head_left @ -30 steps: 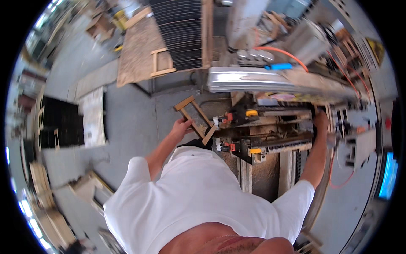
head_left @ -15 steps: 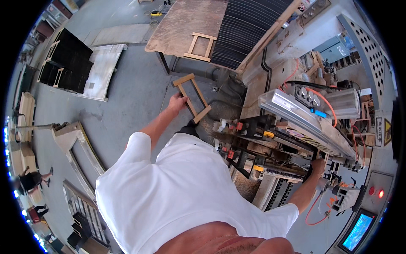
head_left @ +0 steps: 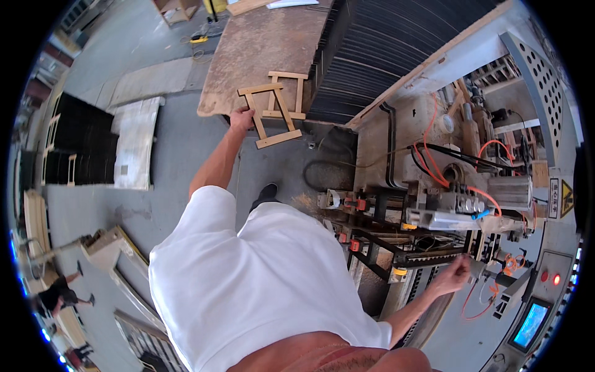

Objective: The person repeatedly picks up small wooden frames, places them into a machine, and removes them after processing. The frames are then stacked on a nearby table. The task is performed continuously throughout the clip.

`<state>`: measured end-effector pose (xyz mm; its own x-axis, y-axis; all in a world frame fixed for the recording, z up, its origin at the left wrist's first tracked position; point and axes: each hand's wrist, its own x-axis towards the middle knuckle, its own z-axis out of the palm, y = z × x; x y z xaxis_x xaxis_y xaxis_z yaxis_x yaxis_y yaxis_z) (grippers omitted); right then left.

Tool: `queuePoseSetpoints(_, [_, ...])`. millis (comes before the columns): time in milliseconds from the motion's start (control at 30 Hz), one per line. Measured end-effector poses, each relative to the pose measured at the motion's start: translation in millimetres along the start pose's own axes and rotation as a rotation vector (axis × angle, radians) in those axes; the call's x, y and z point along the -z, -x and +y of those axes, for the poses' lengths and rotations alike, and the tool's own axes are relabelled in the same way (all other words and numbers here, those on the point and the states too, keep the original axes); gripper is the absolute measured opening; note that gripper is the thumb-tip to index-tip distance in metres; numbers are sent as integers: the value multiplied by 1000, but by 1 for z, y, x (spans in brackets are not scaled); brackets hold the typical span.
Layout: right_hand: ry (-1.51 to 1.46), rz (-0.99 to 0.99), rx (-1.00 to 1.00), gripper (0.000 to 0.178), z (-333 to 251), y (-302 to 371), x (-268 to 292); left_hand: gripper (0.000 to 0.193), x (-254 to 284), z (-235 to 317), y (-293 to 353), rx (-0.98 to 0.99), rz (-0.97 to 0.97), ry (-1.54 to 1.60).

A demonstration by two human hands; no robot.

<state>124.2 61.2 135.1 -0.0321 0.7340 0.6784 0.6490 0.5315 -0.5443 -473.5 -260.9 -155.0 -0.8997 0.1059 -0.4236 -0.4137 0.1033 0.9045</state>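
My left hand (head_left: 242,118) is closed on one side of a small wooden frame (head_left: 279,139), two short rails joined by two longer bars. I hold it tilted at the near edge of a worn wooden table (head_left: 254,46). Partly behind it, a second wooden frame (head_left: 300,96) lies on that table beside stacked dark slats (head_left: 396,49). To the right, my right hand (head_left: 457,271) has its fingers curled beside the machine's dark toothed rail (head_left: 434,255). Whether anything is inside those fingers is hidden.
The machine's clamps with yellow parts (head_left: 400,272) stand close on my right, among orange hoses (head_left: 427,139). A lit screen (head_left: 529,323) is at lower right. Black stacks (head_left: 80,139) stand at left beside a pale board (head_left: 137,142). Another person (head_left: 57,292) is far left.
My left hand has carried the wooden frame forward and leftward, up to the table. My right hand has drawn back from the machine. The machine's long pale bar has shifted, and my view has turned.
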Motion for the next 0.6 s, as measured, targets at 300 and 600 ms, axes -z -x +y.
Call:
queuePoseSetpoints(300, [-20,-920,-404,10,-25,253,-61,38,-69,8,-151,-26,-116,-171])
queuePoseSetpoints(600, [24,-1155,-893,14,3,396,-24,44,-99,43,-123,-440,-199,-1163])
